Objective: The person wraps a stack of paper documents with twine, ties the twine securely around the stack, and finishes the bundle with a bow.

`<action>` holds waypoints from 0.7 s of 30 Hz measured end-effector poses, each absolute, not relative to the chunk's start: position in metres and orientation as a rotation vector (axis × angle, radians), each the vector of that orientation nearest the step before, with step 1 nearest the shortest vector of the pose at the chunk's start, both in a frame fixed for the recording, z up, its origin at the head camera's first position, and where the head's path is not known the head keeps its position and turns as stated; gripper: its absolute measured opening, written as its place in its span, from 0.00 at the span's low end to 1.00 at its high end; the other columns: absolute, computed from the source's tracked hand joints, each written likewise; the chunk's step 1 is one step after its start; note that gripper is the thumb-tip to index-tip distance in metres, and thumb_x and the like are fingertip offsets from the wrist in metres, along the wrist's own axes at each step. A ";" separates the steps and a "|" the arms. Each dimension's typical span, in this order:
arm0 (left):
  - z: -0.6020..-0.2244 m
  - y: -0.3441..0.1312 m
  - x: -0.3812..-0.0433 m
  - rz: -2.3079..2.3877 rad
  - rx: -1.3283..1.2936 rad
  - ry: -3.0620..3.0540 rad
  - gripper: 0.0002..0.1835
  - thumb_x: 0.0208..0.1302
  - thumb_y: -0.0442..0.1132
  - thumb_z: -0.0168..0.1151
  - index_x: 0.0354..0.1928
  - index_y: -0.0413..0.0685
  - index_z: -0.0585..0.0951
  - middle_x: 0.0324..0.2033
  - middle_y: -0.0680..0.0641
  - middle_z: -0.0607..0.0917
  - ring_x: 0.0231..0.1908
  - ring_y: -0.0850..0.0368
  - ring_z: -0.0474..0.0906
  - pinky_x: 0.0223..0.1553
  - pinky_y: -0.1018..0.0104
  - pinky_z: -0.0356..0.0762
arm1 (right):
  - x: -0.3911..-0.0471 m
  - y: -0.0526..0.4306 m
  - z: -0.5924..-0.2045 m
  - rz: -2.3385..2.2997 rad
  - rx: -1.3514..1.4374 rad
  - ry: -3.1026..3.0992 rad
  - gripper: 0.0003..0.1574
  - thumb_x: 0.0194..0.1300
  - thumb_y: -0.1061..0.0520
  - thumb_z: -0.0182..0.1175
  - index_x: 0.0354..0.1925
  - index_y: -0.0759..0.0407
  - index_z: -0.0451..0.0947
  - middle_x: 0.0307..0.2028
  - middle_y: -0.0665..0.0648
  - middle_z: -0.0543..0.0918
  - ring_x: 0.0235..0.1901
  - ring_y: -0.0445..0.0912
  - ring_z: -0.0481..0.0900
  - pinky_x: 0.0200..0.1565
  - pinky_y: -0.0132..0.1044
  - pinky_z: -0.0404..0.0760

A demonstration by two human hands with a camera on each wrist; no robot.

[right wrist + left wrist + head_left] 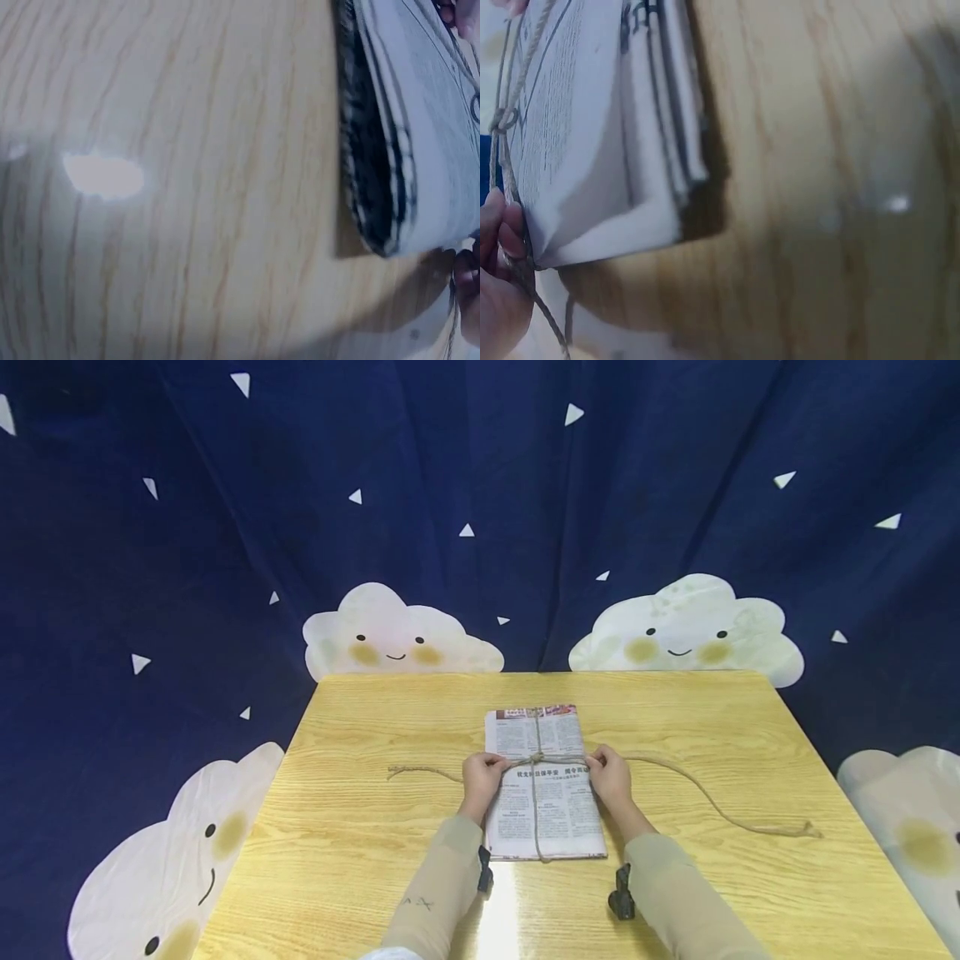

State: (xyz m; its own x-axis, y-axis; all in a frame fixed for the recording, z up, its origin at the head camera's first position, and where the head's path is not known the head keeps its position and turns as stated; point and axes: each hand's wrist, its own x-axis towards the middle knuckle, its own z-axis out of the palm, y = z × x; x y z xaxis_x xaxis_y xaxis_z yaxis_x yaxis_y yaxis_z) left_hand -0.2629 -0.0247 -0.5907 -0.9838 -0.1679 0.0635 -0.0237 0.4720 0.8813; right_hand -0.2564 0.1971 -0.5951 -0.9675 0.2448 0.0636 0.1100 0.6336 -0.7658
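A folded stack of newspaper lies on the table with twine running over it both ways, crossing at a knot near the middle. At the stack's left edge my left hand pinches one end of the twine. My right hand pinches the other end at the right edge. Between both hands the twine stretches nearly straight across the paper. In the left wrist view the knot sits above the fingers. The right wrist view shows the layered fold of the newspaper.
A loose twine tail trails left of the left hand. The longer right tail curves over the wooden table toward its right side. Behind the table hangs a dark blue curtain with clouds and white triangles.
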 end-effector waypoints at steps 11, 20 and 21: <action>-0.596 -0.027 -0.261 -1.551 0.162 -2.494 0.03 0.49 0.30 0.68 0.23 0.36 0.84 0.21 0.43 0.84 0.20 0.59 0.77 0.21 0.72 0.75 | -0.255 0.200 -0.595 1.320 -0.375 -2.635 0.06 0.60 0.64 0.58 0.29 0.66 0.72 0.24 0.58 0.74 0.26 0.49 0.71 0.27 0.33 0.68; -0.593 -0.025 -0.260 -1.545 0.171 -2.521 0.03 0.50 0.31 0.67 0.24 0.38 0.84 0.22 0.45 0.84 0.20 0.62 0.76 0.22 0.74 0.75 | -0.242 0.197 -0.594 1.277 -0.115 -2.632 0.10 0.61 0.62 0.58 0.39 0.69 0.76 0.31 0.62 0.79 0.30 0.50 0.75 0.32 0.37 0.77; -0.593 -0.025 -0.260 -1.541 0.166 -2.521 0.03 0.51 0.31 0.67 0.24 0.38 0.84 0.23 0.45 0.84 0.20 0.62 0.76 0.22 0.74 0.75 | -0.240 0.196 -0.594 1.257 -0.063 -2.628 0.11 0.60 0.62 0.59 0.40 0.69 0.76 0.32 0.62 0.78 0.31 0.50 0.75 0.33 0.38 0.77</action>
State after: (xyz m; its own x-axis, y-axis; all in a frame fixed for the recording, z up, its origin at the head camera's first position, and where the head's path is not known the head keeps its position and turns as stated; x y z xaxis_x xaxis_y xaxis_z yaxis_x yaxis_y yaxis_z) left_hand -0.2598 -0.0249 -0.5934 -0.9773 -0.1889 0.0962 -0.0005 0.4559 0.8900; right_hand -0.2400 0.1961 -0.5943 -0.9732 0.1357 0.1856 -0.0592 0.6319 -0.7728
